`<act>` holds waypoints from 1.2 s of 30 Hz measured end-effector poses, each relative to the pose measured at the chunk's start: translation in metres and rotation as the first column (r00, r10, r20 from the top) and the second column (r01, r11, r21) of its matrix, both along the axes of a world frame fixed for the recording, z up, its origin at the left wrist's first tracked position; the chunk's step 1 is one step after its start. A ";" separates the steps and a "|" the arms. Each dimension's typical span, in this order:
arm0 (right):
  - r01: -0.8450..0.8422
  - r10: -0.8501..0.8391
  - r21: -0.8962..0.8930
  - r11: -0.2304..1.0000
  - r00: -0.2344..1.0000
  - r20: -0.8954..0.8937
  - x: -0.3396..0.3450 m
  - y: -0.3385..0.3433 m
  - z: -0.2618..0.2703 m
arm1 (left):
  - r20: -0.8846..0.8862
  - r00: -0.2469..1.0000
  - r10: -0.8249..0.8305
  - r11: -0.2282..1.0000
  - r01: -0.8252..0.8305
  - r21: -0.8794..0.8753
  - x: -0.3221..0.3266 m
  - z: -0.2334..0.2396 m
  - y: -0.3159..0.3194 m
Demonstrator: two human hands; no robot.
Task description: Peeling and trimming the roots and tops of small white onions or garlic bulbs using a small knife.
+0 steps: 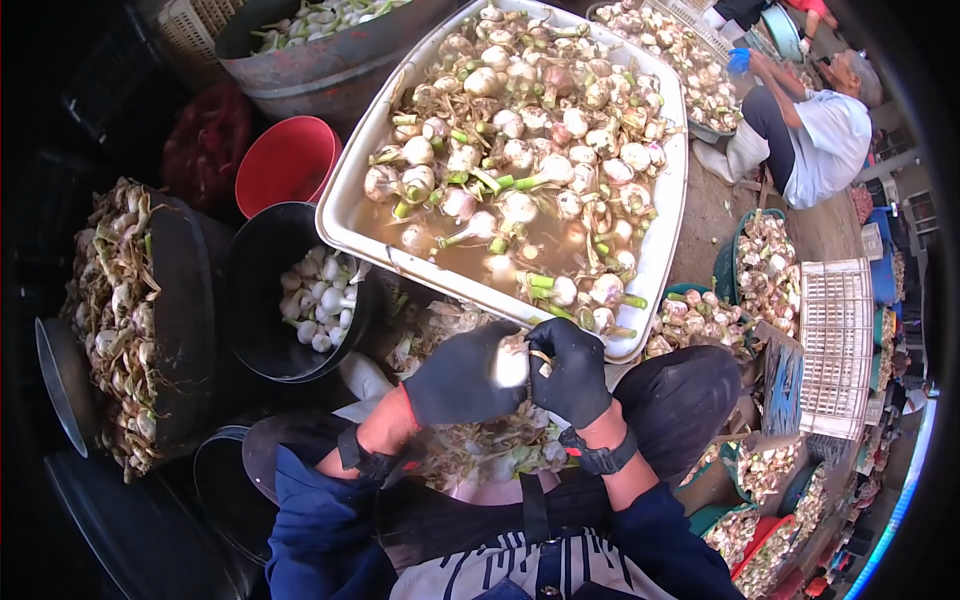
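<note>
My left hand (469, 373), in a dark glove, holds a white garlic bulb (511, 363) just below the near rim of a white tub. My right hand (571, 370), also gloved, pinches loose skin or root at the bulb's right side. The white tub (420, 271) stands beyond both hands, with murky water and many unpeeled garlic bulbs (517, 208) with cut green stems in it. To the left, a black bucket (255, 300) holds cleaned white garlic bulbs (321, 296). Garlic peelings (487, 446) lie between my knees under the hands.
A red bucket (285, 165) stands behind the black one. A dark container heaped with garlic (116, 322) is at far left, a large metal drum (315, 75) at back left. Baskets of garlic (765, 262) and a white plastic crate (836, 349) stand at right. Another person (829, 142) sits back right.
</note>
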State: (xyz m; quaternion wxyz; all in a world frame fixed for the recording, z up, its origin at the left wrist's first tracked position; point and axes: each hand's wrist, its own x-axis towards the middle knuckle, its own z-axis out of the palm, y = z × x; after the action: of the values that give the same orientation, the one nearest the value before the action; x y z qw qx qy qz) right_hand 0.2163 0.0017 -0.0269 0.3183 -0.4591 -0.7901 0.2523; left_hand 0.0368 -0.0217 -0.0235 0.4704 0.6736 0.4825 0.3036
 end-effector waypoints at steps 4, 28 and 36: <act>0.020 -0.039 -0.194 0.981 0.995 -0.097 0.007 0.002 -0.014 | -0.040 0.998 -0.054 0.993 0.058 0.106 0.002 0.009 0.000; 0.099 -0.133 -0.444 0.890 0.990 -0.047 0.014 0.009 -0.030 | 0.047 0.993 0.112 0.993 -0.111 -0.028 0.001 0.006 -0.006; 0.088 -0.154 -0.554 0.828 0.985 -0.075 0.013 0.010 -0.018 | 0.126 0.987 0.100 0.994 -0.105 0.033 0.004 0.006 -0.005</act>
State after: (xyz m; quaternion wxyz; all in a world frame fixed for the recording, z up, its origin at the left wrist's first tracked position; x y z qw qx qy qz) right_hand 0.2291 0.0120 -0.0452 0.2342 -0.5646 -0.6342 0.4735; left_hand 0.0405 -0.0271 -0.0177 0.4698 0.6368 0.4802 0.3783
